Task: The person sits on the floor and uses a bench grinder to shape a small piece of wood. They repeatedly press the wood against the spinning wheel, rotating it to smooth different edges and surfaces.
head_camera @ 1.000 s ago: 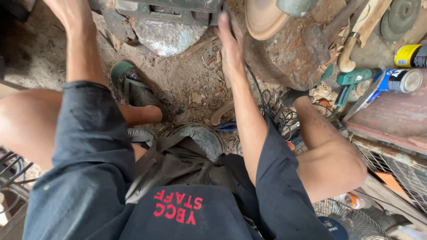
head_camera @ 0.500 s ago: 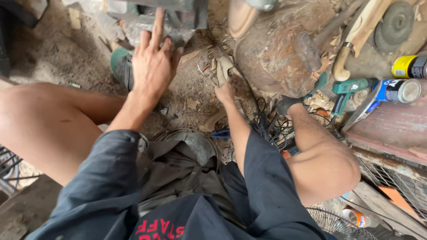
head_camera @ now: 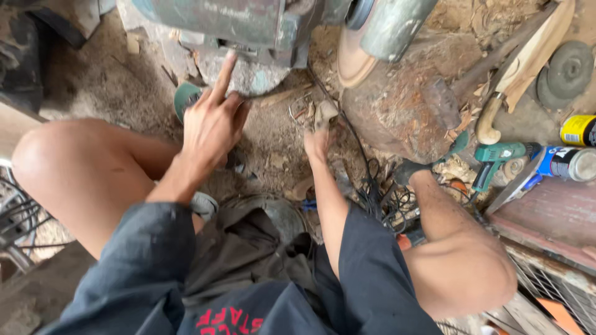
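Our left hand (head_camera: 214, 121) hangs loose, index finger stretched toward the green machine (head_camera: 248, 25) above. Our right hand (head_camera: 318, 138) pinches a small pale scrap (head_camera: 324, 111) on the dirt floor (head_camera: 87, 99), just beside the rusty metal block (head_camera: 403, 118).

Top: dark blue-grey short-sleeved shirt (head_camera: 143, 273); the loose sleeves end at about the elbow.
Chest marking: red block lettering (head_camera: 230, 319) across the front, seen upside down from the head camera.
Lower garment: dark grey-brown shorts (head_camera: 242, 254), creased and bunched in the lap.
Forearms: bare below the sleeves, no watch or band in view.
Left hand (head_camera: 211, 127): bare, no glove, no ring visible.
Right hand (head_camera: 318, 139): bare, no glove; fingers partly hidden.
Legs: bare from the shorts down, knees uncovered.
Left foot: a green sandal (head_camera: 186, 98), partly hidden behind the left hand.
Right foot: dark footwear (head_camera: 406, 170), only a small part showing.
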